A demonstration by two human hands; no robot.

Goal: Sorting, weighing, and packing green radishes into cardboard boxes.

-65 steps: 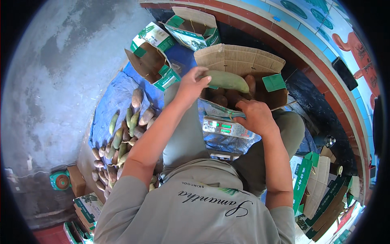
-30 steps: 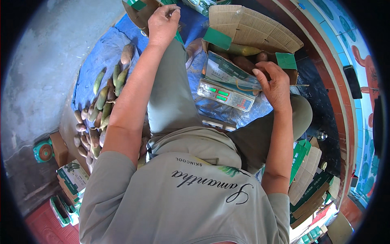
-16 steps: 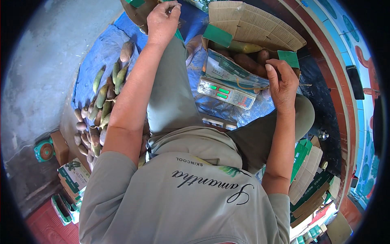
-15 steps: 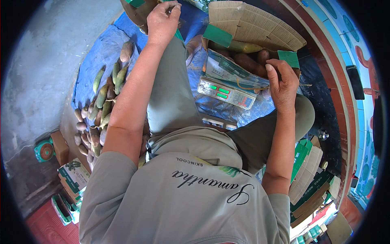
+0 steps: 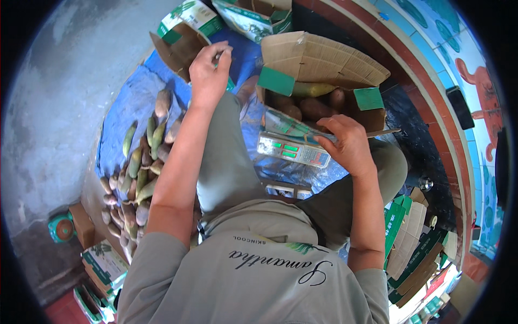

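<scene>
My right hand [image 5: 348, 141] is bent over the front panel of an open cardboard box [image 5: 324, 56], its thumb and fingers closed around the panel's edge. Inside the box lie a long green root vegetable [image 5: 313, 89] and several reddish-brown ones [image 5: 315, 109]. The box sits on a digital scale [image 5: 294, 149] with lit green displays. At the far left, my left hand [image 5: 209, 75] is raised beside another open cardboard box [image 5: 183, 51]. Its fingers are curled and closed, and whatever they may hold is too small to make out.
Green and reddish root vegetables [image 5: 140, 167] lie in a heap on a blue sheet [image 5: 121, 121] at my left. Printed cartons [image 5: 253, 21] stand at the back. Flattened cartons [image 5: 413, 237] are stacked at my right, and a small green round device [image 5: 62, 228] is at far left.
My right hand has moved left and nearer me, from the box's right corner to its front panel. My left hand stays curled, slightly lower in the picture. The whole view has shifted.
</scene>
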